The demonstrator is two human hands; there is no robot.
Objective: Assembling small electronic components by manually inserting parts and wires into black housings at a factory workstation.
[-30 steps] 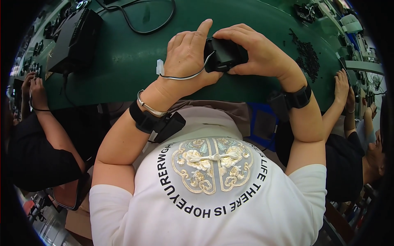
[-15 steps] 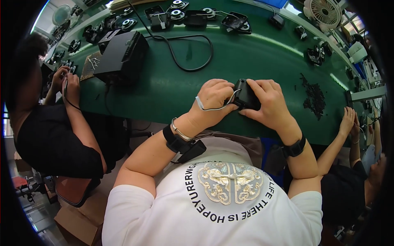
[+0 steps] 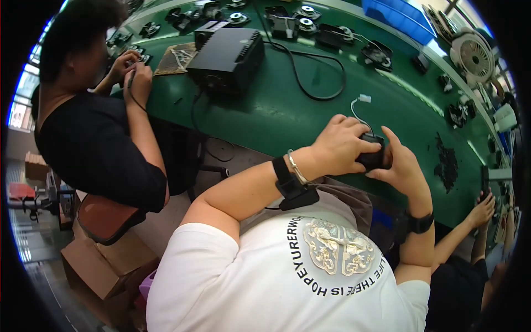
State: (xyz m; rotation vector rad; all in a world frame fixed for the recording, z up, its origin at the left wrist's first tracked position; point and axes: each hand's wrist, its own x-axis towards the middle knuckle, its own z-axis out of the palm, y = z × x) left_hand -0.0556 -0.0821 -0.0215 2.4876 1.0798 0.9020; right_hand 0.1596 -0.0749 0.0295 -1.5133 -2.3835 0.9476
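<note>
A small black plastic box (image 3: 371, 154), like the speaker housings along the back of the table, is held just above the near table edge. The fingers and thumb of my left hand (image 3: 342, 145) are closed on its left side. A thin white wire (image 3: 357, 112) rises from it, ending in a white connector (image 3: 364, 98) above the green tabletop. Close around its right side is my right hand (image 3: 405, 167), thumb and forefinger spread apart; whether they touch the box is hard to see. The fingers partly cover the box.
Across the green table (image 3: 265, 119) sit a black boxy device (image 3: 227, 58), a looped black cable (image 3: 318, 97) and a pile of small black pieces (image 3: 446, 164). Speaker parts (image 3: 334, 36) line the back near a blue bin (image 3: 401, 19). Co-workers (image 3: 99, 130) sit either side.
The view has turned, shifting the scene rightward. My right hand's grip on the box has loosened, its forefinger lifting. The wire's connector now stands beyond the box instead of beside my left wrist.
</note>
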